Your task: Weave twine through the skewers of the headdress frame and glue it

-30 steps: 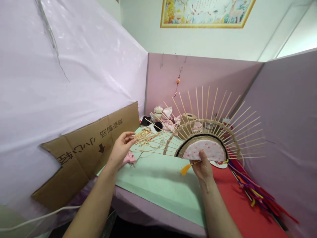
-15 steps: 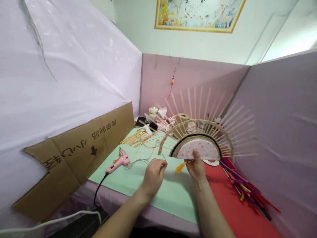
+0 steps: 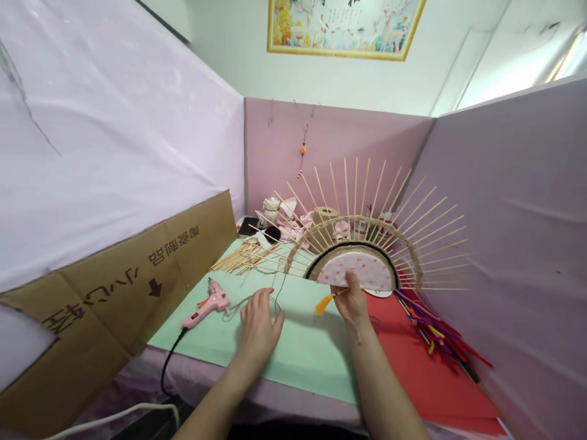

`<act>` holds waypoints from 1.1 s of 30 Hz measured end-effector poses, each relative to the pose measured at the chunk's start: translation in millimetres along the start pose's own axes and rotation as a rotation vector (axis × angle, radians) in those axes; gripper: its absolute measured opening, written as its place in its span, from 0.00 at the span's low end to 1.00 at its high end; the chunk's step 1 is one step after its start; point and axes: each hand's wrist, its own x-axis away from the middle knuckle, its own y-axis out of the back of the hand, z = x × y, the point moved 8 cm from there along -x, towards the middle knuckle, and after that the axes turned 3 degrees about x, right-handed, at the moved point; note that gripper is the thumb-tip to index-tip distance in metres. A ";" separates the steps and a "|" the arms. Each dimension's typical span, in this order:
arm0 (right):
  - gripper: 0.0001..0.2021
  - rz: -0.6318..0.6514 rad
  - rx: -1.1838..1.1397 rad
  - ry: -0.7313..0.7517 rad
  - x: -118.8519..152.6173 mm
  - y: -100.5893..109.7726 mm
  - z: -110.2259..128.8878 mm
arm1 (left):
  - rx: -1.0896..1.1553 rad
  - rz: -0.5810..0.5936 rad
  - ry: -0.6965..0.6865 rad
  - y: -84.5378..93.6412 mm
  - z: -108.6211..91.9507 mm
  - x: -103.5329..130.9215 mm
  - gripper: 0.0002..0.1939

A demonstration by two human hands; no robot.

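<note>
In the head view my right hand [image 3: 352, 305] grips a half-round fan frame [image 3: 362, 269] by its lower edge, thumb on the white spotted fabric. Thin wooden sticks [image 3: 347, 183] spread outward from it, crossed by an arc of wound twine [image 3: 415, 256]. A yellow tassel [image 3: 323, 305] hangs beside that hand. My left hand [image 3: 259, 321] is open over the green sheet, thumb apart from the fingers. Close to it a loose twine strand [image 3: 282, 284] runs down from the fan's left end; whether the hand touches it I cannot tell. The pink glue gun [image 3: 206, 308] lies to its left.
Loose sticks [image 3: 238, 256] lie behind the glue gun. A cardboard panel [image 3: 132, 269] stands along the left. At the back are a jar [image 3: 271, 211], crumpled pink cloth [image 3: 293, 231] and a twine roll [image 3: 324, 214]. Coloured pipe cleaners [image 3: 440, 333] lie on red sheets [image 3: 413, 366].
My left hand has gone from pinched fingers to spread ones and moved left and slightly down. The fan stays in my right hand. The whole view has shifted a little.
</note>
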 end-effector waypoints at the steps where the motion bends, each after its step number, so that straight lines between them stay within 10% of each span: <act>1: 0.15 0.005 -0.002 0.002 -0.1 -0.2 0.2 | -0.059 -0.030 -0.030 6.2 -8.0 0.9 0.18; 10: 0.15 0.055 0.046 0.042 3.3 -6.6 1.5 | -0.076 -0.051 -0.471 1.3 -110.8 -44.7 0.24; 33: 0.15 0.039 0.053 0.065 2.3 -2.9 2.1 | -0.004 -0.151 -0.547 1.6 -133.7 -65.6 0.22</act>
